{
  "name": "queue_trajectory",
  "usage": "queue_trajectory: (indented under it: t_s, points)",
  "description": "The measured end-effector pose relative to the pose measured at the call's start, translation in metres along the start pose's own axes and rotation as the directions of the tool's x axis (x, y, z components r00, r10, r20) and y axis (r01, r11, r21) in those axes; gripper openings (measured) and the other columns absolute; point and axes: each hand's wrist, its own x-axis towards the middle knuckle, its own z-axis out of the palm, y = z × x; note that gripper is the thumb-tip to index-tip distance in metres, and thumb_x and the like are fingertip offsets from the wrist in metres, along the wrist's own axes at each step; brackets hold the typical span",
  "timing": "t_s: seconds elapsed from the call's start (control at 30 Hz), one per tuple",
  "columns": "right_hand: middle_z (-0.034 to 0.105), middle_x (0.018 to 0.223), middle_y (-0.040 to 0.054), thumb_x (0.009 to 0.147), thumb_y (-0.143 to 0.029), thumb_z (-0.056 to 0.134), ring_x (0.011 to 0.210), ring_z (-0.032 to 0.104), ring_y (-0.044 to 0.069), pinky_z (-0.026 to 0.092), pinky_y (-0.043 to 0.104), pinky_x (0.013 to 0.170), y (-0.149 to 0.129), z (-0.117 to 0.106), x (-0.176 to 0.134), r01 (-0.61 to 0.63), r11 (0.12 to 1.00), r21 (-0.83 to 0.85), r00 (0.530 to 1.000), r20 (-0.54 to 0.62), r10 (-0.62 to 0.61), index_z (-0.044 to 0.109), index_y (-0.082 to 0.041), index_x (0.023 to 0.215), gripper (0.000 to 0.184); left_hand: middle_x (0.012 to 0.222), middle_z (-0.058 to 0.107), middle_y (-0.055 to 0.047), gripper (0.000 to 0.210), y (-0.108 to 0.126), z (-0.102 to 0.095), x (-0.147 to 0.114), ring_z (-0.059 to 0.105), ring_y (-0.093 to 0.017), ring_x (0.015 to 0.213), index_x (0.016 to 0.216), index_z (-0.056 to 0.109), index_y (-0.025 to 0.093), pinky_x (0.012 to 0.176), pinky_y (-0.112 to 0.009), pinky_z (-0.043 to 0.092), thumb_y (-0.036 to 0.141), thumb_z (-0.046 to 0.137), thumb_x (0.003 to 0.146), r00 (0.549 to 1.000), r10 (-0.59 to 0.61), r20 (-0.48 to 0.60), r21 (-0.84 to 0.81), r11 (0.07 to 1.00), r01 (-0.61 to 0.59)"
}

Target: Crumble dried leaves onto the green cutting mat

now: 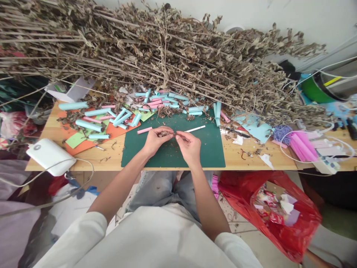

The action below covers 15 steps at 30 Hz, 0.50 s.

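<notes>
While left grip [156,140] clasps dried leaves [165,134], right grip [190,146] pinched; wrappers [276,217] in red bag [240,191]

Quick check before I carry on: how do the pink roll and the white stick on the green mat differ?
Thickness: the pink roll is fatter; the white stick is slimmer.
Length: the white stick shows more length than the pink roll.
Place: the pink roll lies by the left hand, the white stick by the right hand.
Both lie on the green mat.
</notes>
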Motion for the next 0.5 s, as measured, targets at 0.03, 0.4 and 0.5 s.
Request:
queue_trajectory:
  t_s: [0.03,0.4,0.5]
  points:
    - [0.074,0.093,0.007,0.083,-0.034,0.065,0.079,0.07,0.018,0.061,0.03,0.073,-0.0013,-0.0001,0.0,0.015,1.0,-0.015,1.0,0.004,-0.015,0.075,-0.019,0.094,0.021,0.092,0.074,-0.006,0.025,0.0004,0.0,-0.0001,0.066,-0.017,0.084,0.082,0.076,0.017,0.079,-0.029,0.052,0.035,0.082,0.066,1.0,0.005,-0.002,0.017,1.0,-0.005]
    - [0.071,0.084,0.0063,0.088,-0.025,0.054,0.073,0.066,0.018,0.054,0.03,0.07,0.0053,0.0003,0.0017,0.169,0.93,-0.325,0.985,0.073,-0.154,0.07,-0.019,0.087,0.017,0.079,0.074,-0.005,0.028,-0.0025,-0.0006,-0.0011,0.062,-0.014,0.067,0.087,0.076,0.015,0.064,-0.026,0.049,0.036,0.08,0.069,1.0,-0.017,0.019,0.146,0.989,0.014]
    - [0.069,0.084,0.0075,0.089,-0.02,0.049,0.076,0.063,0.02,0.051,0.032,0.074,0.0035,0.0037,-0.0019,0.211,0.864,-0.458,0.977,0.067,-0.204,0.065,-0.019,0.086,0.017,0.081,0.073,-0.005,0.026,-0.0044,0.0015,-0.0011,0.063,-0.013,0.07,0.089,0.074,0.015,0.067,-0.025,0.049,0.035,0.077,0.072,0.999,-0.01,0.046,0.151,0.989,0.003]
